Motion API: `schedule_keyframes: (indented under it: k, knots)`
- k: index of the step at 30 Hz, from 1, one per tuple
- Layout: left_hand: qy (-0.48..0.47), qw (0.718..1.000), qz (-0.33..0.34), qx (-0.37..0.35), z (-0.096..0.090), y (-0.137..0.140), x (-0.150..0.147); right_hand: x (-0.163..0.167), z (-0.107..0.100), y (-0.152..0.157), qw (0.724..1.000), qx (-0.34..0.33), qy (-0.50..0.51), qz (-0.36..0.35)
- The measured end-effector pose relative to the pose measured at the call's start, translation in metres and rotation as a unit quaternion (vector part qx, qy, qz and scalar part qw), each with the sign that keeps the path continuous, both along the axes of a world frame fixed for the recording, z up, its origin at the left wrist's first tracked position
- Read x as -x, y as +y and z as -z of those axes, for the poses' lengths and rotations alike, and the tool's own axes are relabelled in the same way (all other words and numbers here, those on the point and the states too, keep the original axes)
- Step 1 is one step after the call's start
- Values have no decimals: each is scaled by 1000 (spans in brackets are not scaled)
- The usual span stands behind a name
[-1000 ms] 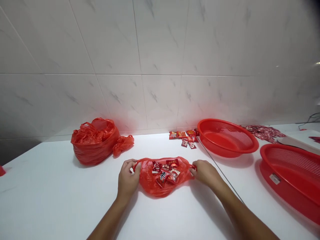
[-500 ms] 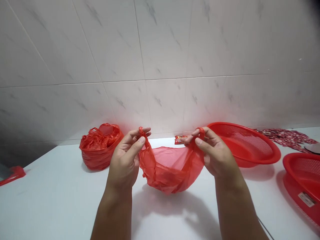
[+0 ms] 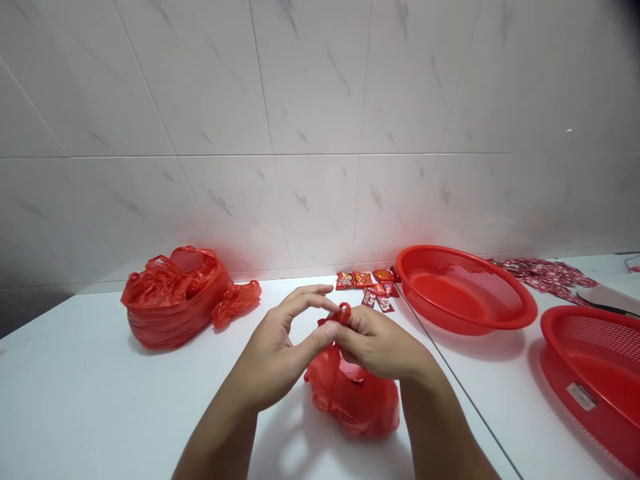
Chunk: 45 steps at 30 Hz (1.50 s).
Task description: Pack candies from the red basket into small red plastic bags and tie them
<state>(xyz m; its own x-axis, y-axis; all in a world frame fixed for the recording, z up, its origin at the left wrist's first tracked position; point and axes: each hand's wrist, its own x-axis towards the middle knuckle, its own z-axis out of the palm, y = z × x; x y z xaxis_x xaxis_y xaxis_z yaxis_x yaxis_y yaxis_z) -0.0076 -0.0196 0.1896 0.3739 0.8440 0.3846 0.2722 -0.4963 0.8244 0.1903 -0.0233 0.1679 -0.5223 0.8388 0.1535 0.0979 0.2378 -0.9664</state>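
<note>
A thin red plastic bag (image 3: 357, 403) hangs low over the white table, its handles gathered at the top between my hands. My right hand (image 3: 383, 340) is closed round the gathered handles, and a small red loop sticks up above its fingers. With thumb and index finger, my left hand (image 3: 280, 350) pinches at the same handles, its other fingers loosely stretched. The bag's body bulges below the hands; what lies inside it is hidden.
Several small red snack packets (image 3: 365, 280) lie near the wall. At left stands a large red bag stuffed with plastic bags (image 3: 173, 323), a crumpled red bag (image 3: 240, 303) beside it. Two red baskets (image 3: 470, 323) (image 3: 595, 400) and patterned red packets (image 3: 545, 275) are at right.
My hands, which held the handles wide apart, have come together and lowered. The bag's mouth has drawn in. More snack packets and the crumpled bag now show as the view shifted.
</note>
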Motion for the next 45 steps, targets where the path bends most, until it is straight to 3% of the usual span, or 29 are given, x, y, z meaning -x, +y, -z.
schedule_keyframes:
  k: [3,6,11,15,19,22,25,28,32,35,38,45]
  knots:
    - [-11,999,25,46,-1,5,1,-9,2,5,998,29,53,-23]
    - [24,997,34,69,-1,5,-2,-11,2,7,999,23,42,-18]
    - [47,998,-37,-14,2,6,-1,-7,6,11,996,51,56,46]
    - [33,999,-12,-36,6,6,1,-6,8,14,986,55,142,70]
    - [22,997,60,39,10,5,-4,-14,3,10,989,12,147,-13]
    - [61,988,100,98,10,7,-8,-23,-3,4,996,-18,82,-34]
    - [61,986,101,118,9,11,-7,-26,-5,1,994,-95,-19,54]
    - [32,981,93,169,9,16,-3,-21,-1,4,967,-184,-71,159]
    - [-33,978,63,194,7,20,-3,-8,6,12,938,-293,-41,179]
    - [-30,975,103,194,3,22,-4,-2,8,14,917,-353,-37,183]
    - [-9,973,125,193,-1,22,0,-1,8,14,913,-359,-34,192]
    - [35,982,67,173,-1,23,9,-9,8,16,916,-324,-98,213]
